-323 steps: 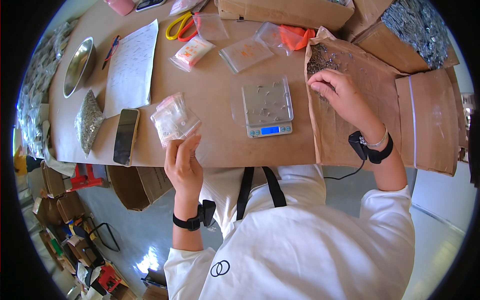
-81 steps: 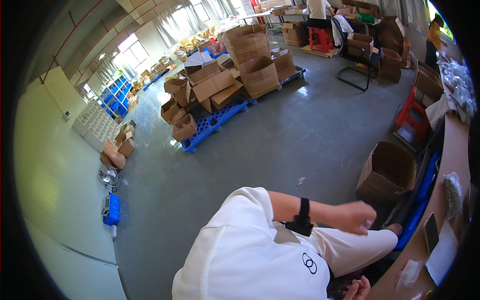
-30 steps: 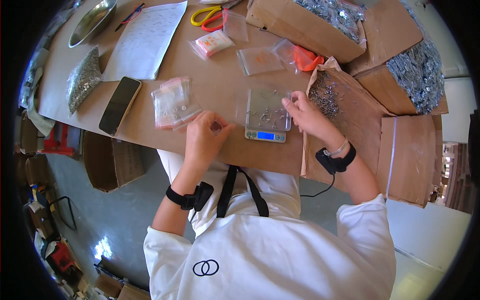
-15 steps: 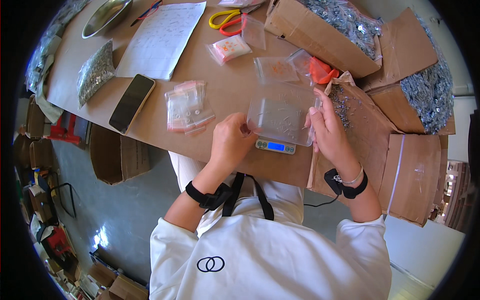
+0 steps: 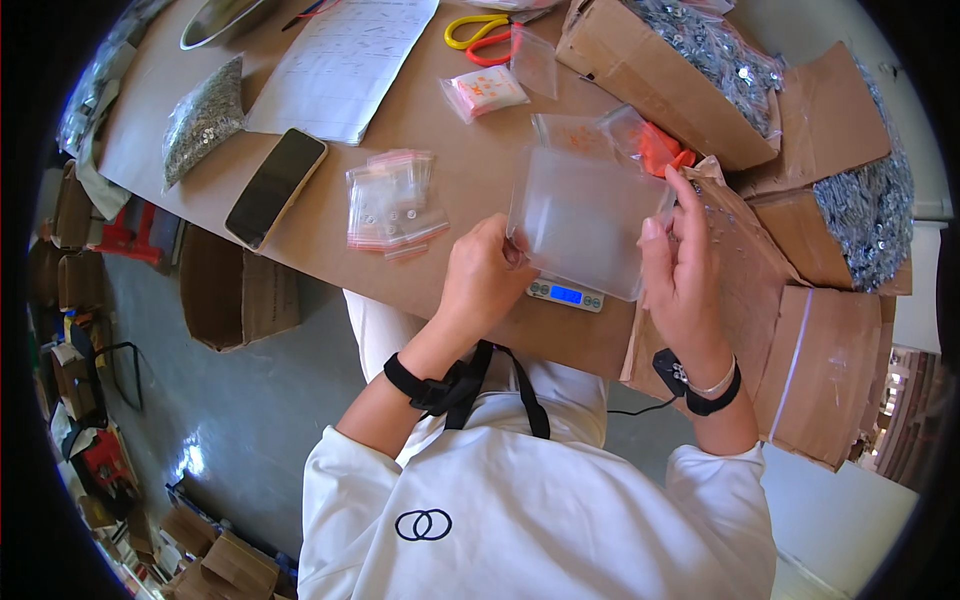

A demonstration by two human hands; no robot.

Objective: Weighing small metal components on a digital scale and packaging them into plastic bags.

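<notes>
A clear plastic tray [image 5: 575, 225] sits tilted above a small digital scale [image 5: 565, 293] with a lit blue display. My left hand [image 5: 478, 275] is closed, its fingertips pinching at the tray's lower left corner. Along the tray's right edge, my right hand [image 5: 685, 260] grips with the thumb in front and the fingers stretched upward. No loose pieces show in the tray. Whether it touches the scale's plate is hidden behind it. Left of my left hand lie small zip bags [image 5: 392, 205], stacked, with round metal pieces in them.
A phone [image 5: 277, 188], a bag of metal parts [image 5: 205, 125], and a printed sheet [image 5: 345, 65] lie to the left. Scissors [image 5: 490, 35] and a small packet [image 5: 485, 92] are farther back. Cardboard boxes [image 5: 670, 85] of metal parts crowd the right, beside a cardboard flap [image 5: 735, 270].
The tray has tipped more upright between my hands, and the small pieces seen in it before no longer show. The whole view has shifted slightly.
</notes>
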